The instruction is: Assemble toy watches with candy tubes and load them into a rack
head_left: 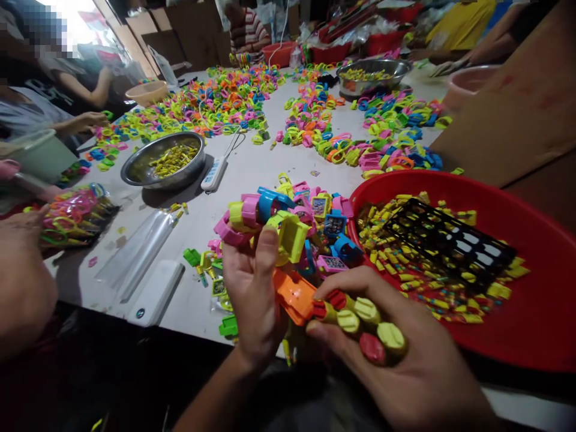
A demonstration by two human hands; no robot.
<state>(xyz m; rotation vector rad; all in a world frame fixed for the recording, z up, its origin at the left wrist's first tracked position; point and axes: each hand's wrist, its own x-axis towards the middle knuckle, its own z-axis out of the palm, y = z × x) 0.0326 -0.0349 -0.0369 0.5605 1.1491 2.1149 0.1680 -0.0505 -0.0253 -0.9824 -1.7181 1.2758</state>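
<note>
My left hand (252,306) is closed around several plastic toy watches (290,237) in yellow, pink and blue, which ring its fingers. Between my two hands sits an orange toy watch (294,294); the left fingers touch it and the right thumb and forefinger meet its near edge. A bunch of short yellow tubes (348,322) with red or yellow ends is gripped in my right hand (414,354). Beyond the hands lies a loose pile of toy watches (335,225), some with patterned faces. Part of the pile is hidden by my left hand.
A red basin (535,312) at right holds yellow tubes and a black perforated tray (450,240). A steel bowl (198,162), power strip (215,173), clear plastic sleeves (139,252) and white device (157,291) lie left. Beside a co-worker's hand (22,258) sits a filled bag (81,219).
</note>
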